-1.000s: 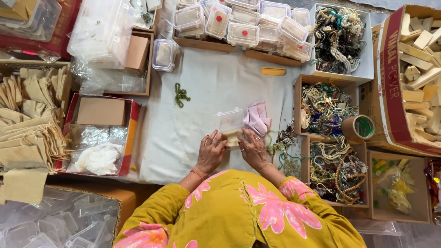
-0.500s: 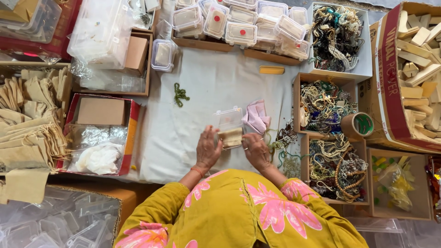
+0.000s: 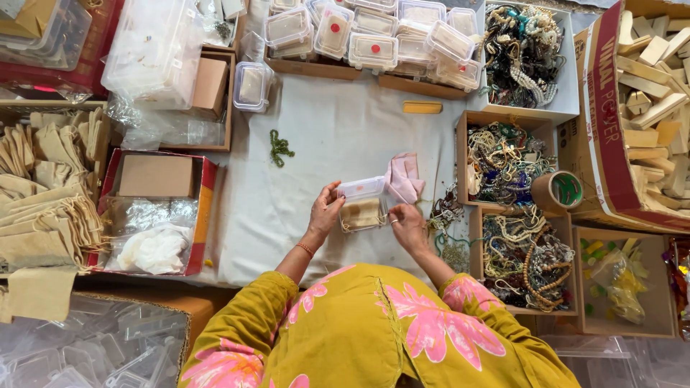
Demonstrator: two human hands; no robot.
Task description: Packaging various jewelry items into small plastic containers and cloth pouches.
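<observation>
- we see the left hand and right hand on either side of a small clear plastic box, lid tipped up at 12 o'clock, near the middle of the white cloth.
- left hand: fingers curled, thumb and fingertips pinching the box's 9 o'clock edge.
- right hand: fingers bent onto the box's 3 o'clock lower corner, touching it; we cannot tell if it pinches or just steadies.
- inside the box sits a beige pouch with a thin bead string at its lower edge; it looks seated, not sticking out.
- step, as we judge it: filling is done, closing the lid is in hand. next move calls for pressing the lid down flat while the other hand keeps the base from sliding.
- the box lies between both hands, at 12 o'clock from the person's body, touching both.
- pink cloth lies just at 1 o'clock of the box, touching or nearly so.
- green bead strand lies loose at 11 o'clock, well apart.
- stack of closed clear boxes at 12 o'clock, far edge.
- trays of mixed beads at 3 o'clock; tape roll beside them.
- pile of beige pouches at 9 o'clock.
</observation>
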